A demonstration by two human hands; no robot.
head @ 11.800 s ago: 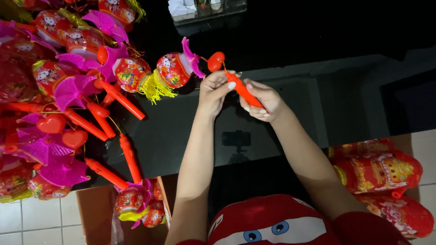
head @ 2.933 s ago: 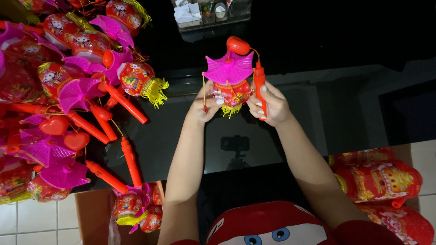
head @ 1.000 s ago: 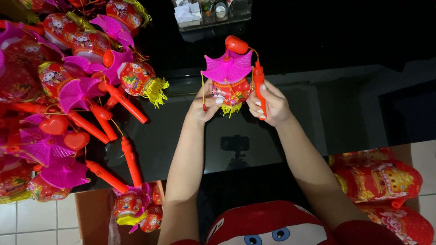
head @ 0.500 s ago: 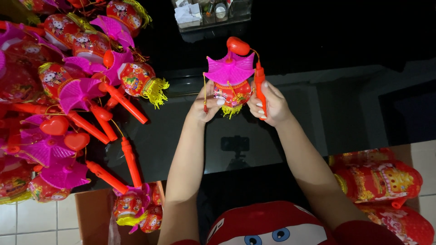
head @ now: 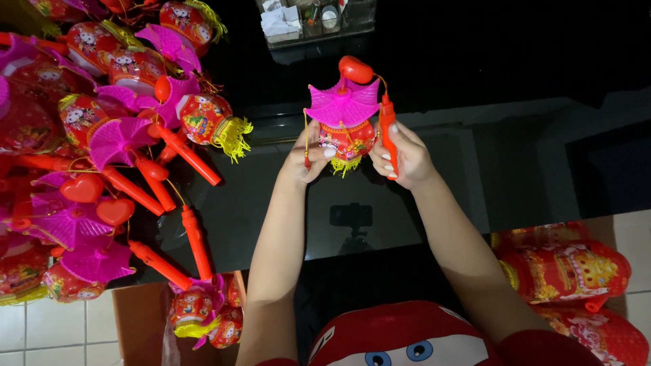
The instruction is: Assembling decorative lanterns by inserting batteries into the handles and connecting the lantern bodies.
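Observation:
Both my hands hold up one small toy lantern (head: 344, 132) over a black glass table (head: 434, 176). It has a pink fan-shaped roof, a red patterned body and a yellow fringe. My left hand (head: 308, 154) pinches a thin yellow string at the lantern's left side. My right hand (head: 401, 157) grips the orange handle stick (head: 387, 132), which stands upright on the lantern's right. A red heart-shaped piece (head: 355, 69) sits above the roof, joined to the stick by a thin wire.
A heap of finished lanterns with pink roofs and orange sticks (head: 108, 142) covers the table's left side. More lanterns hang in a bag (head: 203, 312) below the table edge. Red folded lantern bodies (head: 569, 271) lie on the tiled floor at right. A small tray of items (head: 308, 20) stands far back.
Long ago my hands held only the orange stick while the lantern lay by the heap. Over the last second the lantern has stayed in my hands, almost still.

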